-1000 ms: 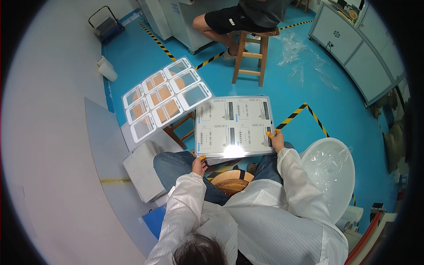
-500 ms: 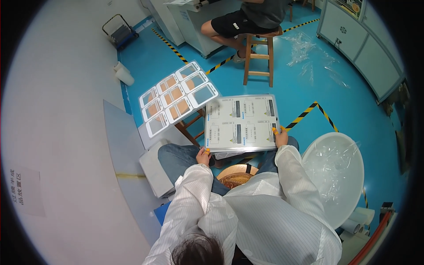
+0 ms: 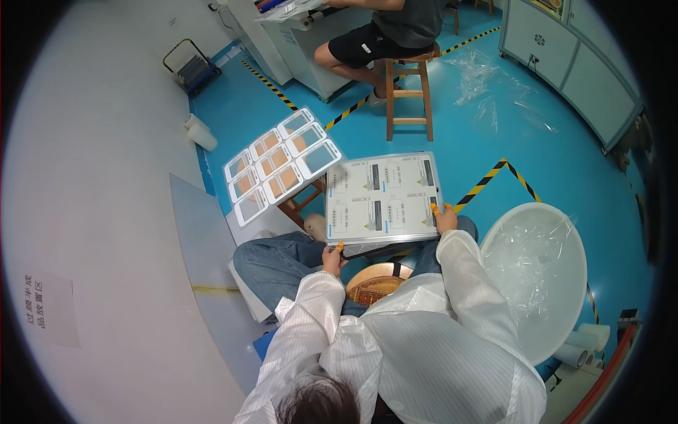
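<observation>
A stack of flat sheets [image 3: 381, 201], its top one pale with a repeated printed label, lies in front of me above my knees. At its near left corner my left hand [image 3: 333, 258] is closed on the edge. My right hand [image 3: 445, 218] grips the right edge, with orange covers on the fingertips of both hands. Left of the stack, a clear sheet with several white-framed phone-screen panels [image 3: 275, 164] rests on a wooden stool, partly overlapped by the stack's corner. What supports the stack underneath is mostly hidden.
A white tub [image 3: 526, 275] with crumpled clear film stands at my right. Below my hands sits a round woven basket [image 3: 374, 284]. Ahead, another person sits on a wooden stool [image 3: 408, 92] by a machine. Clear film scraps [image 3: 473, 78] litter the blue floor. White rolls [image 3: 575, 346] lie at lower right.
My left hand has shifted slightly down at the near left corner, and a dark edge now shows beneath the stack there. The left knee has moved outward. Both hands keep their hold.
</observation>
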A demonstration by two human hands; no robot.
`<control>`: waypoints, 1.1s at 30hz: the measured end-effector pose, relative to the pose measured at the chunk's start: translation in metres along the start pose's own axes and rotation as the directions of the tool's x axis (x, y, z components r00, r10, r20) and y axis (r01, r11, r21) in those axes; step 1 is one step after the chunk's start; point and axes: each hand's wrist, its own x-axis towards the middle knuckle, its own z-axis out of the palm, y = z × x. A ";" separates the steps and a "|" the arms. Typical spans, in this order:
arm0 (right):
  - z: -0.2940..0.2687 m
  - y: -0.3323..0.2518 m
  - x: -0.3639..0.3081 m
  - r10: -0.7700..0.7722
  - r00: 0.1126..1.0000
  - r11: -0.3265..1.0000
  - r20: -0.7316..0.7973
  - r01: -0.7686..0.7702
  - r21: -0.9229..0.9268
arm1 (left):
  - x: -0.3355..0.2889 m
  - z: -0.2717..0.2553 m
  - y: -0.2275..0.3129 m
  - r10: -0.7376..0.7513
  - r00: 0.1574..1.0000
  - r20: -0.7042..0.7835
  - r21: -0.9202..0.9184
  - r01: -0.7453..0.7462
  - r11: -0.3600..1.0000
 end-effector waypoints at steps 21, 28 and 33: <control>0.013 -0.007 -0.014 0.097 0.995 0.993 -0.017 -0.098 -0.069 | 0.025 -0.005 0.001 0.068 0.997 -0.043 -0.101 -0.072 0.992; 0.028 0.028 0.000 -0.083 0.994 0.993 -0.077 0.090 0.081 | 0.027 -0.009 0.006 0.006 0.999 0.054 -0.251 0.007 0.968; 0.039 0.025 0.000 -0.105 0.986 0.989 -0.126 0.117 0.086 | 0.022 -0.021 0.012 0.018 0.987 0.160 -0.228 0.019 0.973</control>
